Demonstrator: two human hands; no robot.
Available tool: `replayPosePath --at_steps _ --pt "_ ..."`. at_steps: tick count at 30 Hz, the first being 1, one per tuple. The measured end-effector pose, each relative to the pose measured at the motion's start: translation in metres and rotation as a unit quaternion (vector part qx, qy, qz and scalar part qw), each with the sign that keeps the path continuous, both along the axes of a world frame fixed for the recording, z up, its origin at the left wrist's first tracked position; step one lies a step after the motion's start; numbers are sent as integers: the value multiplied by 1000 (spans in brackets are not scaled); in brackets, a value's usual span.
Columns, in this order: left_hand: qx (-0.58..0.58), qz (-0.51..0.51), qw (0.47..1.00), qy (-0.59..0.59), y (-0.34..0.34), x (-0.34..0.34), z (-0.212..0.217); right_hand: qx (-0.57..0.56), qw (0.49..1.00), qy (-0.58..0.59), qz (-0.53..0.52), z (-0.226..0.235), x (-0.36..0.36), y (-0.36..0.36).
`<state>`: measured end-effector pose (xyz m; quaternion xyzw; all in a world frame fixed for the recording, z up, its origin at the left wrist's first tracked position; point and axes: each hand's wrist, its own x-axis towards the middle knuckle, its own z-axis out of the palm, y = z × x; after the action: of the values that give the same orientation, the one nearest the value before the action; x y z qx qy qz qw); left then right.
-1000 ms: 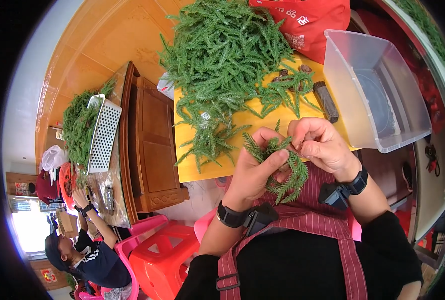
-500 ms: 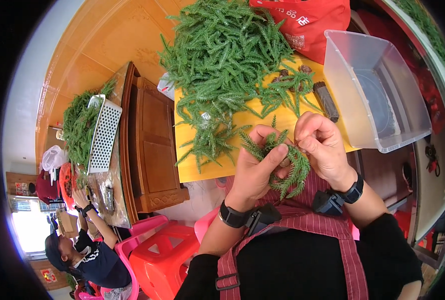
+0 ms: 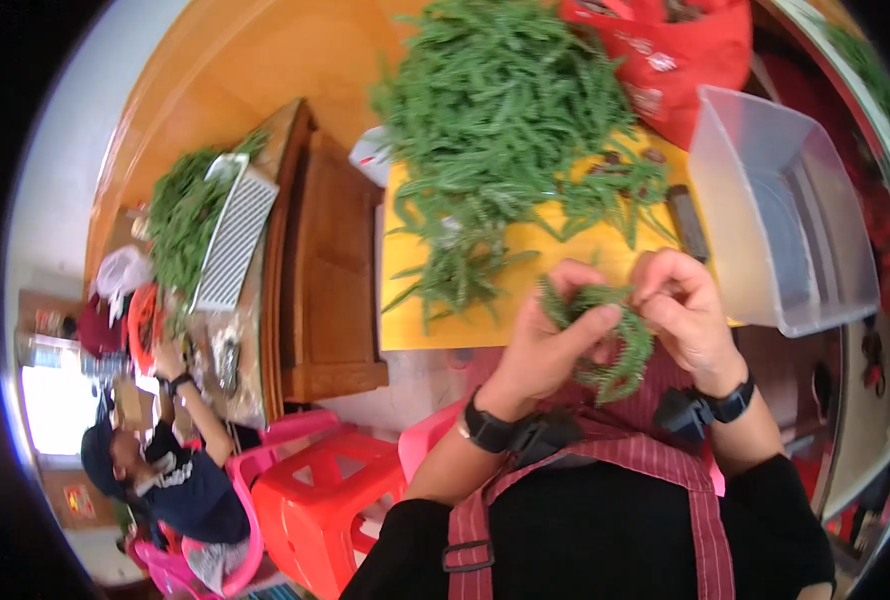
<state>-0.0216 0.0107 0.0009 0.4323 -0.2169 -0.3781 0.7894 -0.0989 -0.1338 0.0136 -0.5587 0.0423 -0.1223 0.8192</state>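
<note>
My left hand is closed around a small curled bunch of green artificial fir sprigs, holding it above my lap at the near edge of the yellow table. Close beside it, my right hand is pinched at the bunch's right side. Whatever lies between those fingertips is too small and blurred to make out. Beyond my hands, a big heap of the same green sprigs covers much of the table. Some looser sprigs spread toward the near left.
Right of the heap are brown pine cones, a dark bundle of thin sticks, a clear plastic bin and a red bag. Left stand a wooden cabinet, a white perforated basket, a red stool and a seated person.
The whole view has shifted, so the table and my hands appear farther right, with blur. My left hand keeps the sprig bunch; my right hand stays pinched beside it.
</note>
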Motion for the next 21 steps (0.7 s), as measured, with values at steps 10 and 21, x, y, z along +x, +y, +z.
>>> replayPosePath --at_steps 10,21 --pt "30 50 979 -193 5 2 -8 -31 998 -47 -9 -22 -1 -2" --pt "128 108 964 -205 28 6 -32 -204 973 95 57 -29 9 33"
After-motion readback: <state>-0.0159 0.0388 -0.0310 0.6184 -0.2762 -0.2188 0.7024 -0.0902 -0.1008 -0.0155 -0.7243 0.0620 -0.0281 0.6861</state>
